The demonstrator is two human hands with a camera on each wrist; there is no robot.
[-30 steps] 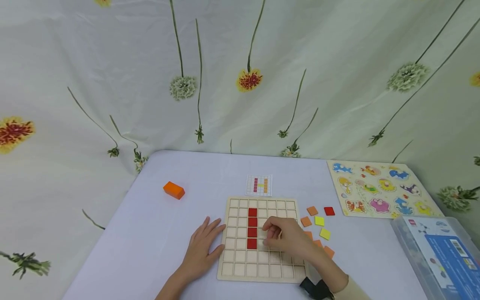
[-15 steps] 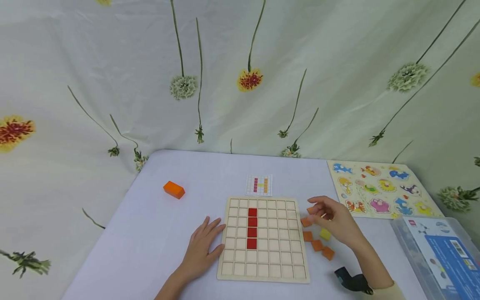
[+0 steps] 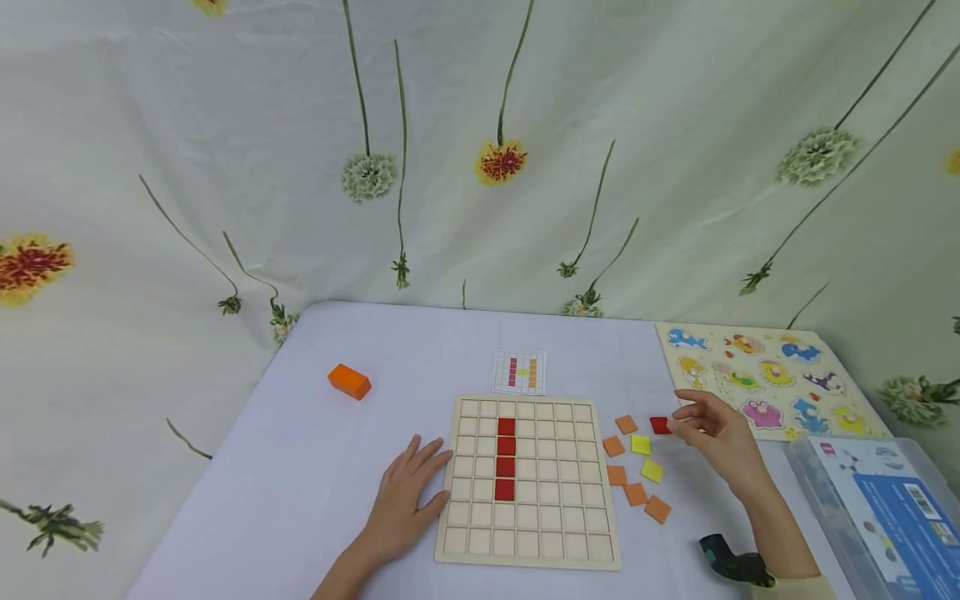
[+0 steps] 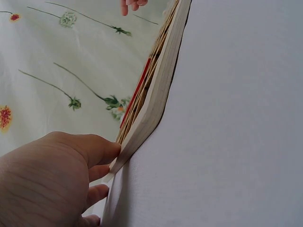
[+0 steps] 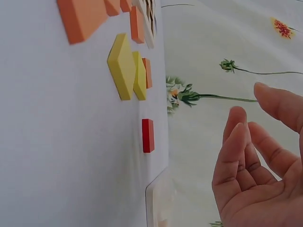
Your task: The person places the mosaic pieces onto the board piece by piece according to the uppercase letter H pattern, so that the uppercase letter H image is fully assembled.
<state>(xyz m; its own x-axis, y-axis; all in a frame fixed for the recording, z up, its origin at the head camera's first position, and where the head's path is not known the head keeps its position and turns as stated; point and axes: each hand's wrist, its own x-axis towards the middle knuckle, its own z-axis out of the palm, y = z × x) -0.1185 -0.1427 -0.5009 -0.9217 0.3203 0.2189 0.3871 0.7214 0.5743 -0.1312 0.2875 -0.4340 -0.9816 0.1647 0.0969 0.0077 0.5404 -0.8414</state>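
Note:
My left hand (image 3: pixel 408 504) lies spread on the table, its thumb and fingertips touching the left edge of the wooden grid board (image 3: pixel 537 546). In the left wrist view the thumb (image 4: pixel 102 147) meets the board's side. A column of red square tiles (image 3: pixel 506 467) fills several cells of the board. My right hand (image 3: pixel 716 437) hovers just right of a loose red tile (image 3: pixel 660 426), fingers bent loosely. Seen from the right wrist, thumb and fingers stand apart with nothing between them, and the red tile (image 5: pixel 148 135) lies on the table away from them.
Two yellow tiles (image 3: pixel 652 472) and several orange tiles (image 3: pixel 636 494) lie right of the board. A small pattern card (image 3: pixel 519 372) is behind it. An orange block (image 3: pixel 349 382) sits at left. An animal puzzle board (image 3: pixel 772 379) and a clear plastic case (image 3: pixel 870 517) take up the right side.
My right hand has left the board and moved right, over the orange and yellow tiles to the loose red tile. The left hand has stayed put.

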